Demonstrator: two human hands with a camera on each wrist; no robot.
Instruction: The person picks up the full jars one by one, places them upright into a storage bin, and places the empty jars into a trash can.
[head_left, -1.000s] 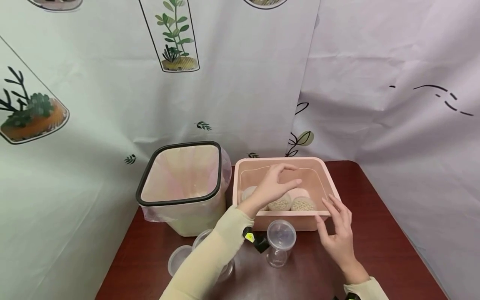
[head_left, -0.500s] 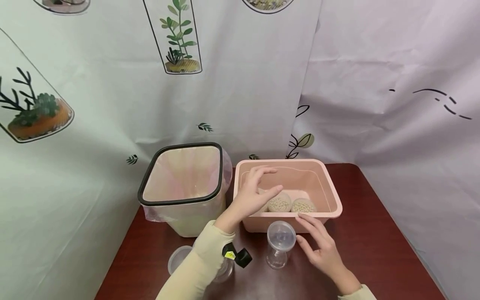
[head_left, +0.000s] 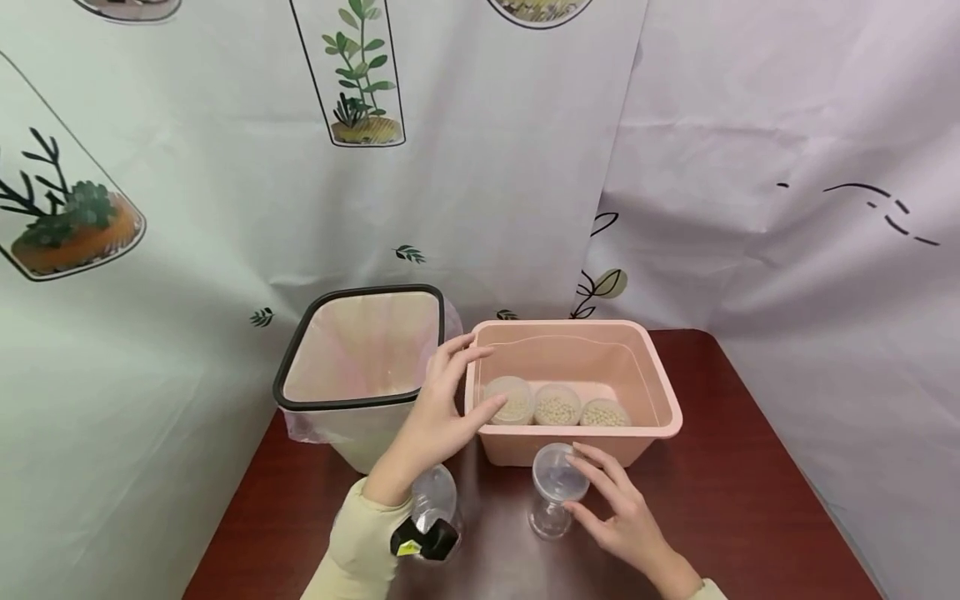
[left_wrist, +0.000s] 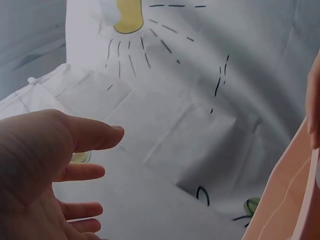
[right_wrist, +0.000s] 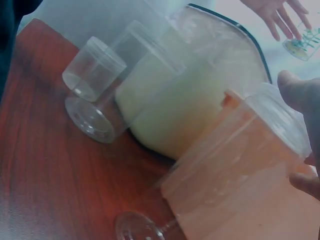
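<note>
"So, where have we got to?"

"Partway, I'd judge. Three bead containers (head_left: 557, 406) sit side by side in the pink tub (head_left: 517, 447), along its near wall. I'd count those as placed."

"And outside it?"

"The lidded jar (head_left: 553, 487), upright on the table (head_left: 727, 500) just in front of the tub, with no beads showing inside. My right hand (head_left: 618, 518) is right there, finger and thumb either side of its top. Whether they've closed on it, I can't tell!"

"Your other one?"

"My left hand (head_left: 438, 421) is well apart from the right, fingers spread, holding nothing, up by the tub's left end, beside the waste bin (head_left: 360, 405)."

"Anything else left?"

"Yes! Over to the left, a tall jar (right_wrist: 137, 82) and a smaller pot (right_wrist: 92, 71), both clear, both on the table. I'd call those untouched work."
</note>
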